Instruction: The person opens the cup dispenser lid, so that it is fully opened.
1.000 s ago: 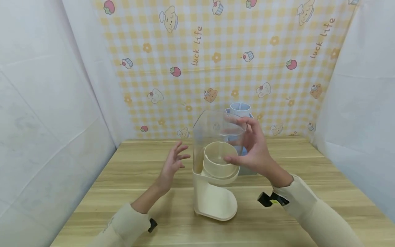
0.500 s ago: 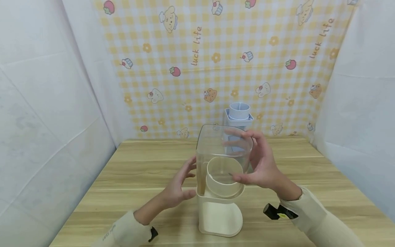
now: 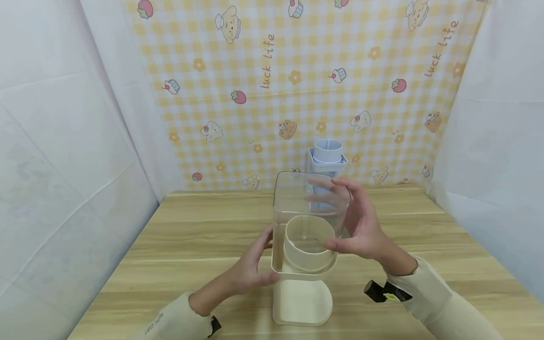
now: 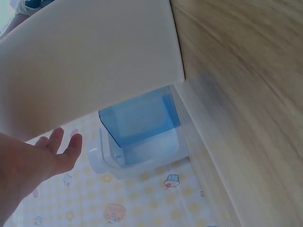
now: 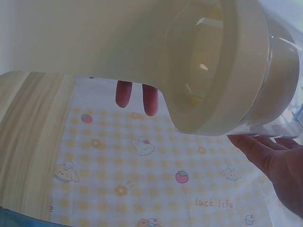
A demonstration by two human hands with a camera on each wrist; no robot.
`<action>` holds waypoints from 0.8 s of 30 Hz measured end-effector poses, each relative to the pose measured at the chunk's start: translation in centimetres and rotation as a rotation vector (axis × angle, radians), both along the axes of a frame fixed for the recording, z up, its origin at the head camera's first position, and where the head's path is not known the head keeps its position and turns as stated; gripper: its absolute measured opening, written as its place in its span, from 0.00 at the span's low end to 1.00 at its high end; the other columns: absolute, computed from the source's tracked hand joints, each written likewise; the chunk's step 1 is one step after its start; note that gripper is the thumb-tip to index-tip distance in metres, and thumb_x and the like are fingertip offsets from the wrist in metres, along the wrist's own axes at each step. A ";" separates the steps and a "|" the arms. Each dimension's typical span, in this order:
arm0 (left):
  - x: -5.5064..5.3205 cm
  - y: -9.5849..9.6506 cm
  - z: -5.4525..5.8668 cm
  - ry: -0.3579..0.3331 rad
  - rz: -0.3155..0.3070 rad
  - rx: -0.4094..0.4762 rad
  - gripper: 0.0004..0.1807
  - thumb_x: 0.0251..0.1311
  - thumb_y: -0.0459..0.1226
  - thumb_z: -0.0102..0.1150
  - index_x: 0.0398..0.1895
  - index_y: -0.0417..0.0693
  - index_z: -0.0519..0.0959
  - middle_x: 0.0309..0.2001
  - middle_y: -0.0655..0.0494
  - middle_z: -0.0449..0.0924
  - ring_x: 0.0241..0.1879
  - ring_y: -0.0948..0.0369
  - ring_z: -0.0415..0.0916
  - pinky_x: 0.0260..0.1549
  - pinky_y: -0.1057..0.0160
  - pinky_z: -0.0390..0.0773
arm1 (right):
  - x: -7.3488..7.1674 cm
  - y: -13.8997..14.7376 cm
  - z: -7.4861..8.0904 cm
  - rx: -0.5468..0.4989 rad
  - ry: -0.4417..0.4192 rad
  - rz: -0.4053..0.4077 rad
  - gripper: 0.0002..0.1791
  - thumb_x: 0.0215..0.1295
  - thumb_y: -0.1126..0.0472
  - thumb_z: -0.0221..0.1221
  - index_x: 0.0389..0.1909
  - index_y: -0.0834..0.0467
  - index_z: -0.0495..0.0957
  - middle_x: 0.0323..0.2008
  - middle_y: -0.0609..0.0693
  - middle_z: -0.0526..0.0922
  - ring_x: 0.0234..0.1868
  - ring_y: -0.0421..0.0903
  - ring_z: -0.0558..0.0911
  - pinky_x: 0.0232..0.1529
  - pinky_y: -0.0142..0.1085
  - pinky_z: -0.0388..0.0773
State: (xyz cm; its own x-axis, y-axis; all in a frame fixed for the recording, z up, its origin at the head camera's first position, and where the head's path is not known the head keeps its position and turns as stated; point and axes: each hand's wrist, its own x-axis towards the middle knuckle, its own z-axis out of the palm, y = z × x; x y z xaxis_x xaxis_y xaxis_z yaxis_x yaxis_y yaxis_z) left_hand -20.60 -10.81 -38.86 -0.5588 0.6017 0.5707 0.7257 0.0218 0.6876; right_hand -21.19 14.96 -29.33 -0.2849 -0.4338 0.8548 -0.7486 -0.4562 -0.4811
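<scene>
A cream stand (image 3: 302, 302) with a flat rounded foot stands upright on the table, with a clear plastic cover (image 3: 293, 200) on its upper part. Inside the cover sits a round cream cup-like ring (image 3: 308, 259). My right hand (image 3: 363, 231) grips the cover's right side, its fingers showing through the plastic and its thumb at the front. On the other side my left hand (image 3: 246, 274) holds the left edge, thumb in front and fingers behind. The left wrist view shows the stand's plain side panel (image 4: 94, 66) beside that hand; two fingertips (image 5: 150, 99) show past the panel in the right wrist view.
Behind the cream stand, a similar blue one (image 3: 328, 153) with a round top stands near the back of the wooden table (image 3: 204, 236). A yellow checked cloth (image 3: 238, 61) hangs at the back, with white sheets (image 3: 63, 156) on both sides.
The cream stand with its cover has come nearer and its top has tipped toward me. My left hand has moved in from the left and now holds its edge; the right hand keeps its grip.
</scene>
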 end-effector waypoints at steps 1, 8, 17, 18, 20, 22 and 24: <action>0.1 0.1 0.0 -0.002 0.002 -0.001 0.51 0.60 0.70 0.49 0.77 0.48 0.51 0.69 0.47 0.64 0.67 0.52 0.64 0.61 0.44 0.70 | 0.0 0.0 0.0 0.005 0.000 0.006 0.49 0.55 0.65 0.72 0.73 0.60 0.52 0.70 0.73 0.58 0.63 0.63 0.73 0.56 0.55 0.76; 0.6 0.3 0.2 -0.068 0.011 -0.015 0.47 0.61 0.65 0.53 0.76 0.55 0.50 0.68 0.52 0.65 0.67 0.53 0.62 0.61 0.39 0.66 | 0.2 0.1 -0.6 0.063 -0.046 0.000 0.55 0.56 0.65 0.71 0.76 0.57 0.44 0.72 0.67 0.59 0.66 0.60 0.72 0.60 0.51 0.74; 1.1 1.1 0.8 -0.143 0.025 0.018 0.48 0.57 0.57 0.65 0.76 0.59 0.51 0.67 0.56 0.66 0.66 0.53 0.64 0.57 0.38 0.67 | 1.0 0.2 -0.8 0.132 -0.116 -0.112 0.65 0.49 0.65 0.76 0.75 0.54 0.35 0.72 0.62 0.61 0.66 0.57 0.72 0.57 0.47 0.77; 1.1 1.2 0.9 -0.155 0.033 0.017 0.49 0.56 0.56 0.67 0.75 0.60 0.51 0.66 0.56 0.66 0.65 0.53 0.64 0.57 0.39 0.67 | 1.2 0.1 -0.9 0.134 -0.128 -0.130 0.66 0.48 0.64 0.77 0.75 0.53 0.35 0.72 0.61 0.61 0.66 0.56 0.72 0.57 0.46 0.78; 1.3 1.3 1.1 -0.182 0.053 0.003 0.49 0.53 0.52 0.70 0.74 0.62 0.52 0.65 0.58 0.67 0.65 0.55 0.64 0.56 0.40 0.68 | 1.5 0.0 -0.9 0.136 -0.142 -0.174 0.67 0.46 0.63 0.78 0.74 0.53 0.35 0.72 0.59 0.63 0.65 0.55 0.73 0.57 0.45 0.78; 1.5 1.4 1.3 -0.181 0.071 -0.016 0.49 0.52 0.50 0.71 0.74 0.61 0.52 0.64 0.59 0.67 0.64 0.55 0.64 0.55 0.40 0.69 | 1.7 -0.2 -1.0 0.141 -0.139 -0.216 0.68 0.45 0.61 0.79 0.74 0.54 0.34 0.70 0.59 0.65 0.64 0.54 0.75 0.57 0.45 0.77; 1.5 1.5 1.4 -0.164 0.085 -0.030 0.49 0.51 0.49 0.71 0.73 0.60 0.53 0.63 0.58 0.68 0.62 0.55 0.66 0.54 0.43 0.71 | 1.7 -0.4 -1.1 0.134 -0.120 -0.251 0.69 0.44 0.59 0.79 0.73 0.57 0.33 0.68 0.59 0.67 0.62 0.54 0.76 0.58 0.44 0.77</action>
